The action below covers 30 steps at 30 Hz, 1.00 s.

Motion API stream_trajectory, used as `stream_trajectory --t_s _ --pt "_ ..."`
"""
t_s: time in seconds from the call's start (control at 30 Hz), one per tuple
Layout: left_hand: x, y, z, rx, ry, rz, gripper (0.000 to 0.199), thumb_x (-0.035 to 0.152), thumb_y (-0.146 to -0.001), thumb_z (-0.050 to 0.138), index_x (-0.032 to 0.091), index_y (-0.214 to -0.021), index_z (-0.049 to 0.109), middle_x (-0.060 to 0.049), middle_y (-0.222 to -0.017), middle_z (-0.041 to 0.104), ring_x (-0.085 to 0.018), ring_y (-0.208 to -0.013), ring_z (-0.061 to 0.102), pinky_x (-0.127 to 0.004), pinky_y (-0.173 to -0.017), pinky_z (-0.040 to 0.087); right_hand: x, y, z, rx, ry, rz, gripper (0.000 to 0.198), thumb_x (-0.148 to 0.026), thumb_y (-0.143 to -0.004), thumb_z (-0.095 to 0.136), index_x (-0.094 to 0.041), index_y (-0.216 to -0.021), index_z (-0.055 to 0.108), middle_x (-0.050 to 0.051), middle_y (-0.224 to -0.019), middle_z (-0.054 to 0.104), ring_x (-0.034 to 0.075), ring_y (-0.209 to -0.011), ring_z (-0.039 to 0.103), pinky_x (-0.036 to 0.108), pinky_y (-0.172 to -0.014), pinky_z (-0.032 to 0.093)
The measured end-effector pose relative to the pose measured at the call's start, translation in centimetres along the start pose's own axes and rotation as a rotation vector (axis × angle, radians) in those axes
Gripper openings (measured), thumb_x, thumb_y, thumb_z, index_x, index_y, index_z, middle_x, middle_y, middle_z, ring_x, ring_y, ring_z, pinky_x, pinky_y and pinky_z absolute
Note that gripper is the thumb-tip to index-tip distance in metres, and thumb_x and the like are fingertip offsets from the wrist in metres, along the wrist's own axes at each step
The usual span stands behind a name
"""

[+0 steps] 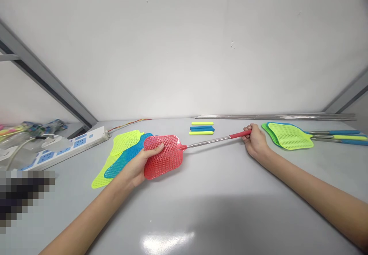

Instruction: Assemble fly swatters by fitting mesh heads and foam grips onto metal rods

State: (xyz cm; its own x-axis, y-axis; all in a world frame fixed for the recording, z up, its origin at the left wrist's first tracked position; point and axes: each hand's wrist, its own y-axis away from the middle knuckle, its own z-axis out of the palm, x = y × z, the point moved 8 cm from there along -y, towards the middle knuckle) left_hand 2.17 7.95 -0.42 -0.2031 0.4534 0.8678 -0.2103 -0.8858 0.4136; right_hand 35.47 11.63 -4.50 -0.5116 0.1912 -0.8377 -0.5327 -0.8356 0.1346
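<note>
A red fly swatter [168,161] with a steel shaft and a red grip stretches between my two hands above the grey table. My left hand [140,163] clasps its mesh head, thumb on top and fingers hidden beneath. My right hand [255,140] is closed around the end of the red grip. Behind my left hand lie loose swatter heads, among them a yellow one [125,140] and a blue one [120,163]. Beside my right hand, finished-looking swatters are stacked, with a yellow-green head [291,135] on top.
Yellow and blue grip sleeves [201,128] lie near the wall. Thin steel rods [273,116] run along the table's back edge. At left are a white power strip [77,145] with wires and some plastic-wrapped items [25,151]. Grey metal frame posts [48,74] flank the table.
</note>
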Motion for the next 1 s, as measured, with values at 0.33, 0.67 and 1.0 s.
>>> stream_trajectory --t_s 0.33,0.67,1.0 --pt "-1.1 -0.4 -0.1 0.082 0.023 -0.009 0.025 0.022 -0.067 0.061 0.015 -0.09 0.058 -0.009 -0.089 0.064 -0.023 -0.078 0.061 -0.033 -0.068 0.051 0.3 1.1 1.3 -0.155 0.121 -0.025 0.023 -0.033 -0.07 0.049 -0.016 -0.057 0.039 -0.004 -0.055 0.037 0.004 -0.04 0.033 0.018 -0.033 0.032" --pt "-1.1 0.0 -0.1 0.139 0.047 -0.081 0.03 0.02 -0.064 0.064 0.015 -0.092 0.055 -0.009 -0.091 0.063 -0.024 -0.083 0.06 -0.034 -0.074 0.049 1.3 2.1 3.2 -0.412 0.498 -0.052 0.033 -0.044 -0.076 0.041 -0.015 -0.062 0.047 -0.004 -0.042 0.036 0.006 -0.035 0.037 0.02 -0.037 0.033" --pt "-1.2 0.0 -0.3 0.127 0.026 -0.095 0.03 0.024 -0.066 0.062 0.017 -0.095 0.055 -0.008 -0.093 0.063 -0.022 -0.079 0.061 -0.032 -0.069 0.051 1.3 2.8 4.1 -0.539 0.637 -0.045 0.037 -0.045 -0.077 0.04 -0.014 -0.057 0.047 -0.003 -0.043 0.037 0.006 -0.037 0.035 0.021 -0.039 0.03"
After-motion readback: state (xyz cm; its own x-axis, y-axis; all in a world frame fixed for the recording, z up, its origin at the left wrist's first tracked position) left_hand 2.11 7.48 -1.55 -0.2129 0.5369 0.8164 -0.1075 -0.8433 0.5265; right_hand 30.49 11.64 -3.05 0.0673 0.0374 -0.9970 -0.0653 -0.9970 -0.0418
